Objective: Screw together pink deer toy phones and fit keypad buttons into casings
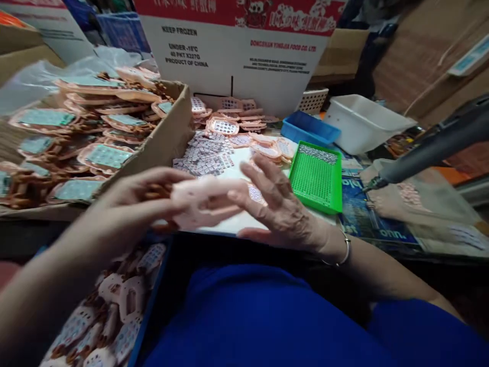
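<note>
My left hand (153,196) grips a pale pink plastic toy shell (208,191) by its left end, above the front edge of the white work surface (239,219). The shell is smeared by motion, and a dark opening shows along its side. My right hand (277,209) is at the shell's right end with fingers spread; whether a fingertip touches it I cannot tell. Behind the hands lie a heap of small printed key pieces (208,155) and a stack of pink frames with button holes (223,125).
At left stands a cardboard box (171,127) full of pink parts with green circuit boards. A blue-edged bin (147,311) below holds several finished-looking shells. To the right are a green basket (317,178), blue tray (309,127), white tub (367,120) and hanging dark tool (431,142).
</note>
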`<state>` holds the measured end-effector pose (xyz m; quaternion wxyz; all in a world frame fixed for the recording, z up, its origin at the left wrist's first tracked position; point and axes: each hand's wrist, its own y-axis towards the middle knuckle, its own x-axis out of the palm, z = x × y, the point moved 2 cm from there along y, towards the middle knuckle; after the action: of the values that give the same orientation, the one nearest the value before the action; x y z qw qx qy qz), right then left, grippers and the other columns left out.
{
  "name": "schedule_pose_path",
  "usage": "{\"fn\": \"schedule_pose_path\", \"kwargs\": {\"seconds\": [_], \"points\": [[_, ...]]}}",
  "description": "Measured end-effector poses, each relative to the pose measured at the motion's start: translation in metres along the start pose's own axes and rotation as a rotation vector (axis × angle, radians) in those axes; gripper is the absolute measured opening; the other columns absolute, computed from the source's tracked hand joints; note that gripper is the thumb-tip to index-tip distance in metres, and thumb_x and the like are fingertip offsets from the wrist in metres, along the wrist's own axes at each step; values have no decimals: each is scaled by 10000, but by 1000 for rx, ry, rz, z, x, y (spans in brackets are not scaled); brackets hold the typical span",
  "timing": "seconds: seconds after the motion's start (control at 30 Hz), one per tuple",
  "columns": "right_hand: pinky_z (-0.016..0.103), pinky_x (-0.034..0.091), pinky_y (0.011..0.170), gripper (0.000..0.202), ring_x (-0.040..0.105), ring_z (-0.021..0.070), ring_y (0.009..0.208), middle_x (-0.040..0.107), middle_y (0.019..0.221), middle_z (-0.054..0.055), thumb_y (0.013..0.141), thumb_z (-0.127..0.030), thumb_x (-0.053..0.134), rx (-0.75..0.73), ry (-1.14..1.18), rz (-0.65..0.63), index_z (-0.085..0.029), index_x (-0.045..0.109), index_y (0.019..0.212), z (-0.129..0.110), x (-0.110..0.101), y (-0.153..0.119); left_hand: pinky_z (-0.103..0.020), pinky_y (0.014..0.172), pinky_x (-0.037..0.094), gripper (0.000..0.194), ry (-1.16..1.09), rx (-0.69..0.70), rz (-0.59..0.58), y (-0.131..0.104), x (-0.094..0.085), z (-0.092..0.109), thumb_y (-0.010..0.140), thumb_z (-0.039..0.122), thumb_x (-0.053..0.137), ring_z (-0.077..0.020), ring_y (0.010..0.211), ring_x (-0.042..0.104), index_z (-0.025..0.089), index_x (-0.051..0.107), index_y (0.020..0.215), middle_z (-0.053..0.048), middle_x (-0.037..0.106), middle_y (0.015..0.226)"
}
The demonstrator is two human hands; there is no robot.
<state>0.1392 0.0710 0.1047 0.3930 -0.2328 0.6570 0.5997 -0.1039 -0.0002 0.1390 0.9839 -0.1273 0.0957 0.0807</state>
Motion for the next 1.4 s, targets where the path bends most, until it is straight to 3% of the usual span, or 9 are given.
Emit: {"fn": "schedule_pose_path", "kwargs": {"seconds": [0.03, 0.1, 0.2, 0.4, 0.6, 0.9, 1.1, 1.27, 1.4], "points": [[595, 317, 1136, 537, 271, 325, 1460, 415, 1488, 141, 916, -483, 530, -27, 21, -89, -240, 443, 1387, -2, 2, -3, -259, 453, 495, 396, -96, -88, -159, 6, 22, -9, 568, 343, 799, -200, 583, 656, 248, 715, 943, -25, 711, 752], [517, 422, 1077, 551, 410, 314, 1377, 441, 1449, 206, 936, -452, 497, -49, 104, -243, -164, 424, 1400, -4, 9, -14, -220, 390, 424, 322, -304, -171, -329, 20, 54, -25, 524, 278, 803, -149, 464, 581, 224, 728, 832, -18, 666, 624], [426, 515, 970, 582, 520, 287, 1257, 483, 1374, 241, 927, -451, 497, 37, 251, -337, -108, 421, 1391, -1, 21, -33, -204, 417, 441, 331, -460, -283, -447, 42, 79, -50, 552, 231, 792, -134, 483, 594, 189, 732, 874, -33, 683, 658], [443, 511, 964, 590, 531, 278, 1179, 517, 1264, 197, 910, -483, 512, 282, 236, -164, -118, 431, 1368, 31, 45, -50, -363, 647, 595, 236, -643, -298, -238, 64, 76, -76, 807, 362, 642, -234, 741, 723, 163, 640, 935, -93, 733, 842], [472, 483, 975, 512, 539, 285, 1095, 549, 1176, 185, 912, -422, 509, 406, 134, -247, -101, 505, 1311, 55, 71, -37, -344, 610, 596, 158, -660, -156, -40, 60, 65, -82, 815, 237, 623, -203, 639, 716, 153, 590, 945, -73, 741, 769], [470, 478, 942, 543, 509, 271, 1046, 538, 1165, 150, 858, -433, 607, 430, 158, -379, -154, 506, 1313, 58, 82, -36, -283, 612, 575, 212, -673, -82, -1, 60, 66, -89, 718, 226, 705, -173, 624, 704, 157, 617, 898, -60, 739, 744], [468, 487, 924, 467, 518, 260, 1010, 561, 1120, 148, 865, -369, 589, 378, 150, -304, -152, 525, 1273, 57, 81, -38, -245, 586, 539, 311, -631, -13, 88, 53, 71, -90, 647, 270, 777, -152, 619, 678, 154, 614, 885, -43, 711, 741], [462, 503, 948, 513, 532, 252, 1110, 549, 1199, 148, 904, -438, 539, 331, 272, -106, -175, 469, 1338, 42, 66, -39, -310, 696, 572, 484, -589, -7, -67, 41, 97, -89, 646, 441, 812, -188, 723, 706, 155, 627, 991, -61, 722, 883], [493, 489, 984, 560, 523, 275, 1185, 516, 1281, 181, 902, -469, 540, 321, 243, -87, -166, 465, 1367, 22, 58, -43, -339, 738, 583, 545, -573, 76, -112, 35, 120, -83, 708, 586, 725, -238, 885, 703, 174, 597, 1040, -78, 711, 997]]}}
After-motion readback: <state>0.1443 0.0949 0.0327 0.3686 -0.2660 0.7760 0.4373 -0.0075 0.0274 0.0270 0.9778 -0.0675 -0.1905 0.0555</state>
